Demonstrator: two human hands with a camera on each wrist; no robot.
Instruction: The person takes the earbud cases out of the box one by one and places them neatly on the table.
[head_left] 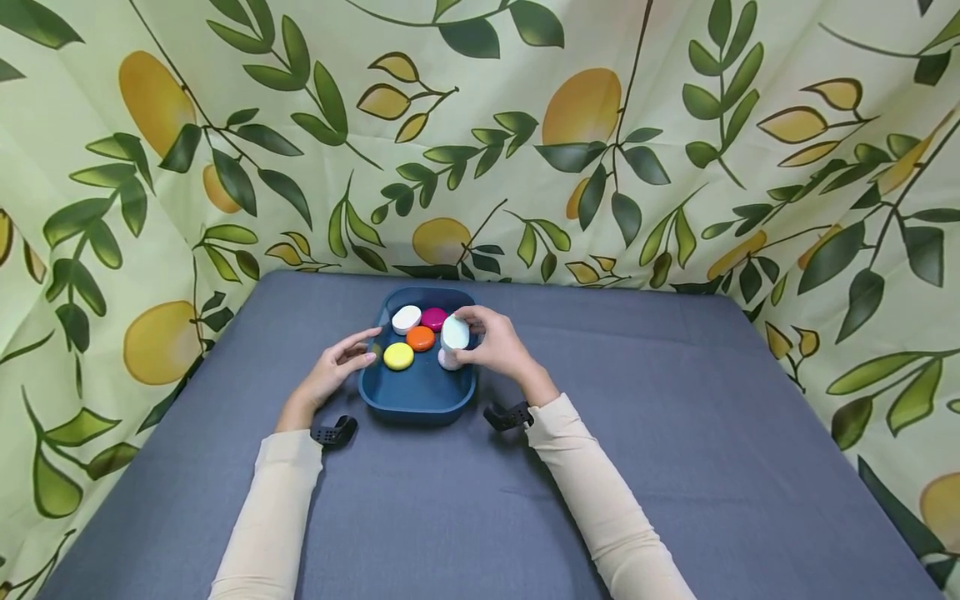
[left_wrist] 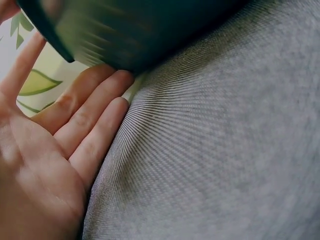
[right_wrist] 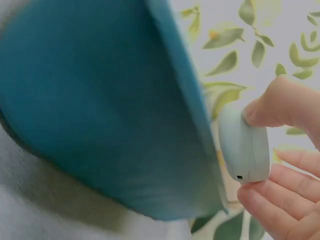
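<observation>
My right hand (head_left: 497, 343) pinches a pale mint, rounded case (head_left: 455, 332) between thumb and fingers, above the right side of a blue bin (head_left: 416, 410). In the right wrist view the mint case (right_wrist: 244, 142) shows a seam and a small dark slot, beside the bin's wall (right_wrist: 100, 110). My left hand (head_left: 333, 372) is at the bin's left side with fingers extended. The left wrist view has its straight fingers (left_wrist: 90, 117) at the bin's outer wall (left_wrist: 130, 35); firm contact is hard to tell. A pale lilac piece (head_left: 448, 360) is partly hidden below the mint case.
Inside the bin lie a white oval piece (head_left: 407, 319), a magenta one (head_left: 434, 318), an orange one (head_left: 420, 338) and a yellow one (head_left: 398, 357). The bin stands on a grey-blue cloth-covered table (head_left: 675, 433). Behind hangs a leaf-patterned curtain (head_left: 480, 150).
</observation>
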